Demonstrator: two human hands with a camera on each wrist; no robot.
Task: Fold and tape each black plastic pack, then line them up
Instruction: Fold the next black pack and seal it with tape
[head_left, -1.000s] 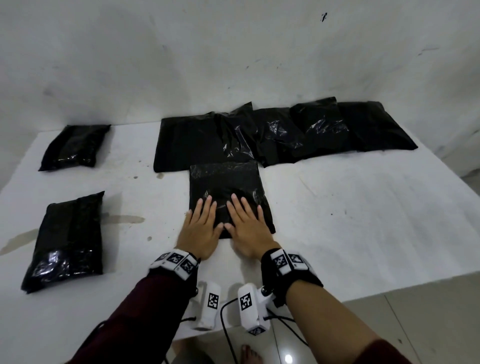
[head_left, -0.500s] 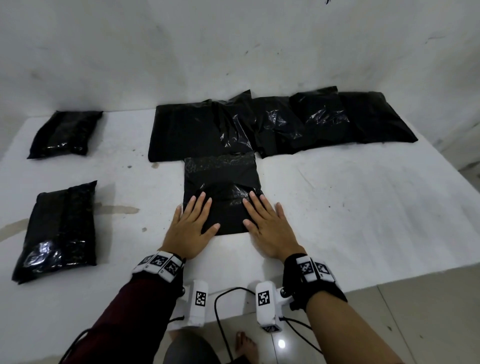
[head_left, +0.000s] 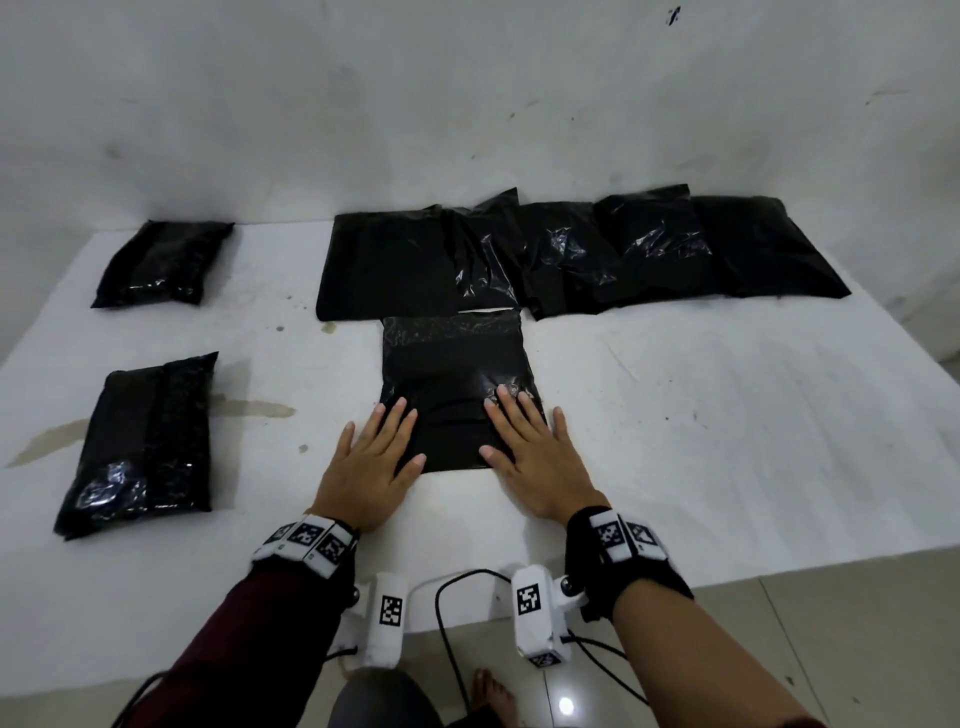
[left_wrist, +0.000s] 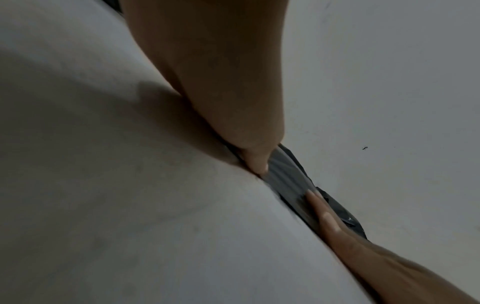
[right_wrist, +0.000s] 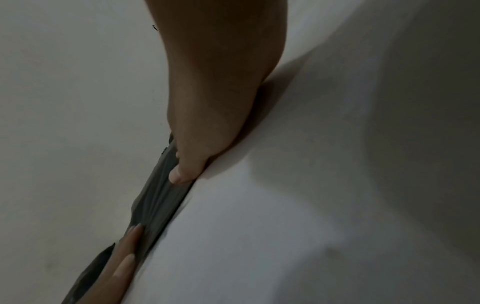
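A person's left hand (head_left: 368, 467) and right hand (head_left: 535, 462) lay flat, fingers spread, pressing the near corners of a black plastic pack (head_left: 454, 384) at the middle of a white table (head_left: 727, 441). An overlapping row of packs (head_left: 571, 254) sat just behind it; two folded packs (head_left: 143, 441) lay well apart to the left, apparently taped, though that was unclear.

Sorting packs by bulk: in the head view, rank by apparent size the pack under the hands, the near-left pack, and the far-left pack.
1. Pack under the hands
2. Near-left pack, close to the first; nearness makes it unsure
3. Far-left pack, smallest, but also farthest away
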